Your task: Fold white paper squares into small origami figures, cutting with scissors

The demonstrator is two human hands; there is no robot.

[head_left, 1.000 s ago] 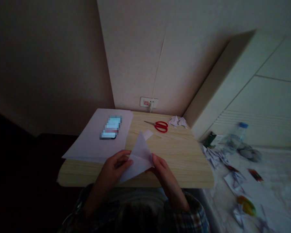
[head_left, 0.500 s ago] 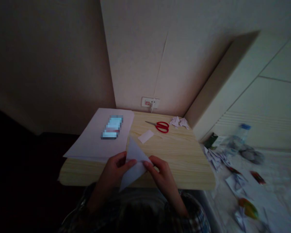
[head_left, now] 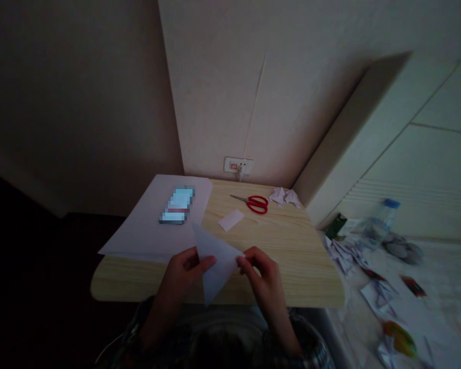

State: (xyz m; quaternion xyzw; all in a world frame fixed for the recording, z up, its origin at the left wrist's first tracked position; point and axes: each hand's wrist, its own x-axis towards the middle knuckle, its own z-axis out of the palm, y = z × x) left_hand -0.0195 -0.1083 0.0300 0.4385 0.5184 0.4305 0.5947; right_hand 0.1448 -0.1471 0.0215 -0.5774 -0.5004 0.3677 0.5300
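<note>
Between my hands, above the front of the wooden table, is a white sheet of paper folded into a triangle. My left hand grips its left side, thumb on top and the other fingers behind it. At the right corner, my right hand pinches the tip between thumb and fingers. Beyond the paper lies a small white paper strip. Red-handled scissors rest a little farther back, points to the left.
A phone with a lit, blurred screen lies on a stack of white paper. Folded paper pieces sit at the back right corner. On the bed are a plastic bottle and more folded papers. A wall socket holds a plug.
The folded paper has turned slightly, its top corner swinging left and its bottom corner right. My right hand has slid outward to the right corner tip.
</note>
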